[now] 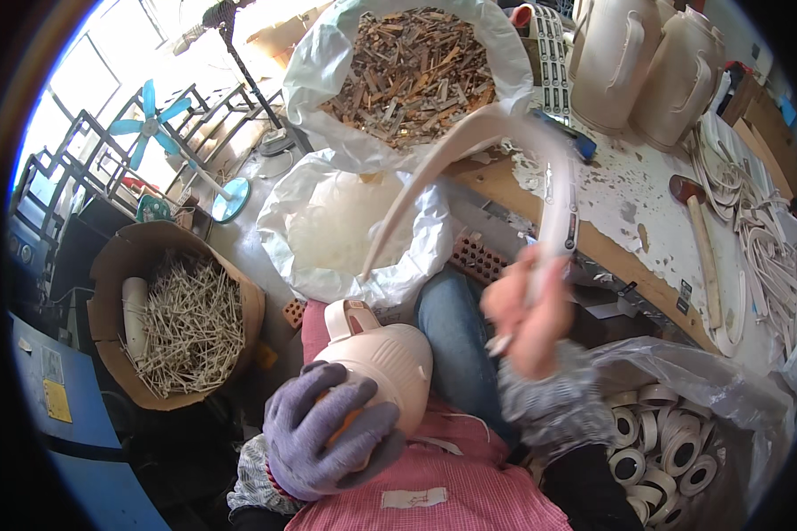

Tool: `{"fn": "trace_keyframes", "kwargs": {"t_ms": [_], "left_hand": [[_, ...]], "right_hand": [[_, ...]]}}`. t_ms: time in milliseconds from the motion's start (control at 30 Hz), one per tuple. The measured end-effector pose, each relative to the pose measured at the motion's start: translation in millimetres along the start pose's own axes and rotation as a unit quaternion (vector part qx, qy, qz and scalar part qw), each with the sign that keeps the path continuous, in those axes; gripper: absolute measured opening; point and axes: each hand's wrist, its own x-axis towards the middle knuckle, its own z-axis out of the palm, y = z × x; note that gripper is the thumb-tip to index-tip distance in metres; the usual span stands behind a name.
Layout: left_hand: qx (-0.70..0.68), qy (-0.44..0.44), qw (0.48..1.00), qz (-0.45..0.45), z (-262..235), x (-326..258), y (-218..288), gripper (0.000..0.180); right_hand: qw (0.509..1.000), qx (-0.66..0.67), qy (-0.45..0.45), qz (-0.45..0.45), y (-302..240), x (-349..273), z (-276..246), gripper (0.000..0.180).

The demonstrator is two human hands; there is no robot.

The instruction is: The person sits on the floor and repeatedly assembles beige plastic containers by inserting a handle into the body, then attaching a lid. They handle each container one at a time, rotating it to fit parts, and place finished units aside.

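My left hand (328,429), in a purple-grey glove, is closed round one end of a pale pink plastic jug shell (394,358). The shell lies tilted over my lap, its loop handle pointing away from me. My right hand (536,314), bare and smeared by motion, grips a long beige plastic strip (469,133). That strip arches up from the hand and bends over to the left, its free end hanging in front of a white bag (279,234) of pale translucent material.
A paint-worn table (629,208) at right bears jug shells (620,66), a mallet (704,248) and loose strips (766,265). Plastic rings (682,451) fill a clear bag at lower right. Left stands a carton (248,305) of thin pieces; beyond are a scrap bag (305,80) and a fan (230,199).
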Motion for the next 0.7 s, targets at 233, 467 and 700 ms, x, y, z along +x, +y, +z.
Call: {"fn": "trace_keyframes", "kwargs": {"t_ms": [233,467,700], "left_hand": [[-0.048,0.006,0.999,0.02,-5.8,-31.4,-12.9,0.036],[-0.342,0.101,0.91,-0.213,-7.6,-72.8,-55.9,0.063],[-0.65,0.083,0.549,-0.518,38.5,-87.7,-74.2,0.041]], "right_hand": [[0.984,-0.059,-0.088,0.142,64.9,-39.2,39.7,0.032],[0.957,-0.132,-0.136,0.22,66.8,-60.4,47.1,0.016],[0.936,-0.173,-0.162,0.259,62.4,-57.8,46.6,0.02]]}}
